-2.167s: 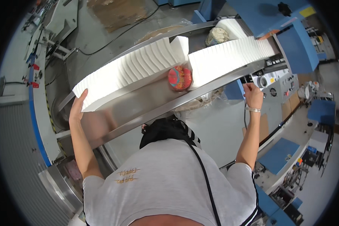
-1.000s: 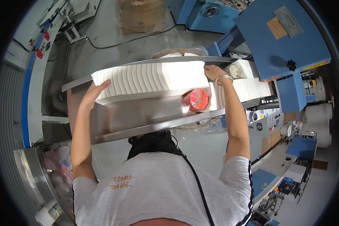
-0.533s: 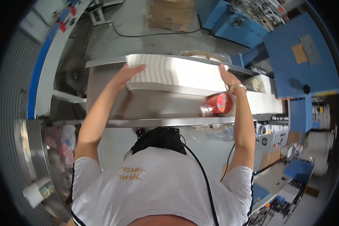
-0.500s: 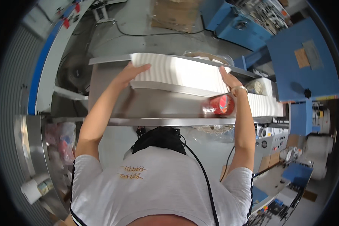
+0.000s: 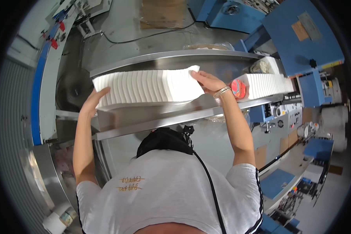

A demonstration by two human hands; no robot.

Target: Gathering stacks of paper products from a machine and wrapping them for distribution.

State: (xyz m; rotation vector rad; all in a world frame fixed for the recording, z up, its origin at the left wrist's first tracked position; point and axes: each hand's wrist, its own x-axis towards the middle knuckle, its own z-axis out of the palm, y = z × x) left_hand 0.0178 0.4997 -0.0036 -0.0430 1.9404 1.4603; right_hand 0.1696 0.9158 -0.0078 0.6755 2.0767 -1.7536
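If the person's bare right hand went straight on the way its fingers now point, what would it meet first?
The long white block of stacked, paper-like sheets: the right hand points leftward into its right end and seems to touch it, though depth is unclear.

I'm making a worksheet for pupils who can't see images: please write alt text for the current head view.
A person's left hand and right hand grip opposite ends of a long, ridged white stack at a metal trough. A red, round-ended object sits near the right wrist, beside another white stack.
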